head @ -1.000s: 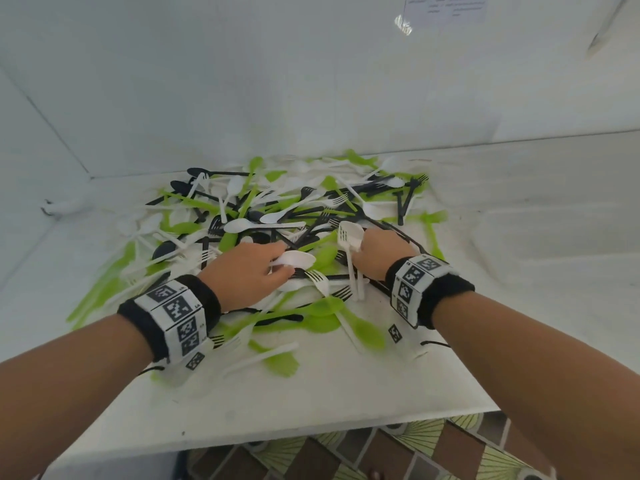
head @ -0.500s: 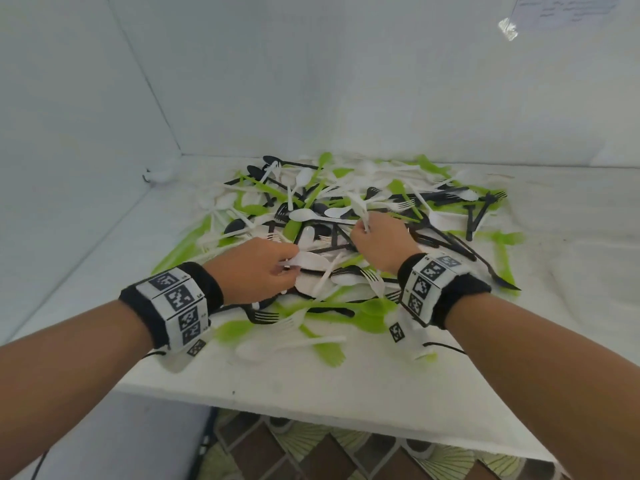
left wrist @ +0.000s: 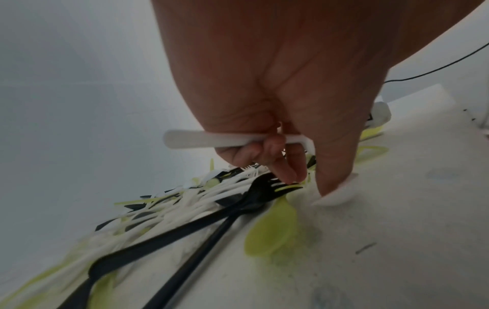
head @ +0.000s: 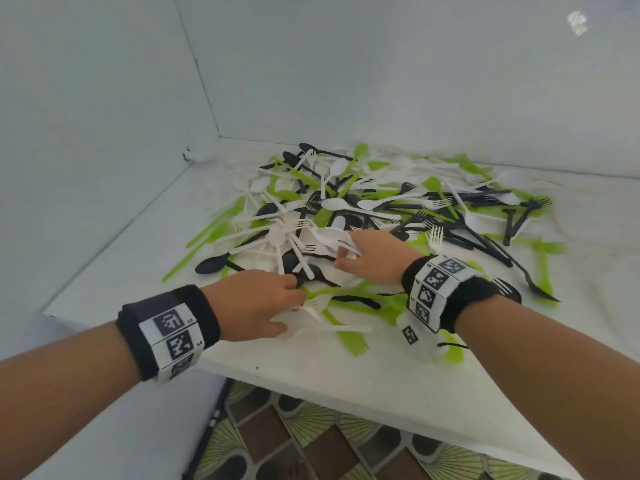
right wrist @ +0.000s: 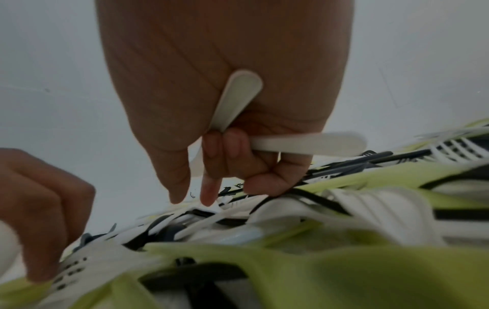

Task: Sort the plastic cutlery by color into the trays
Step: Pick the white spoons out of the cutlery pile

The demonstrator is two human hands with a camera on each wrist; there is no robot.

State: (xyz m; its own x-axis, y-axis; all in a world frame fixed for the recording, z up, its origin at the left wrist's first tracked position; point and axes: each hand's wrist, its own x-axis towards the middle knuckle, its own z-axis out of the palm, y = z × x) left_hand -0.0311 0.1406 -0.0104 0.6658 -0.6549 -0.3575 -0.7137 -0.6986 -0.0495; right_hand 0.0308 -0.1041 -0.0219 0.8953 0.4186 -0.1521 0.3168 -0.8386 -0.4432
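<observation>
From the head view, a mixed pile of cutlery (head: 363,216) is seen on the white table (head: 311,386); no trays are visible

At the left wrist, a white handle (left wrist: 211,140) is clamped by the left hand (left wrist: 291,94)

At the right wrist, two white handles (right wrist: 304,144) are gripped by the right hand (right wrist: 225,83); they could be dropped if more are pinched

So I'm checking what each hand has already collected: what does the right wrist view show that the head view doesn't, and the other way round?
Only the right wrist view shows two white handles tucked under the right hand's curled fingers, thumb and forefinger reaching down. Only the head view shows the whole mixed pile of white, green and black cutlery on the white table, and both wristbands. Both show the left hand close beside the right, down in the pile. No trays appear in either.
</observation>
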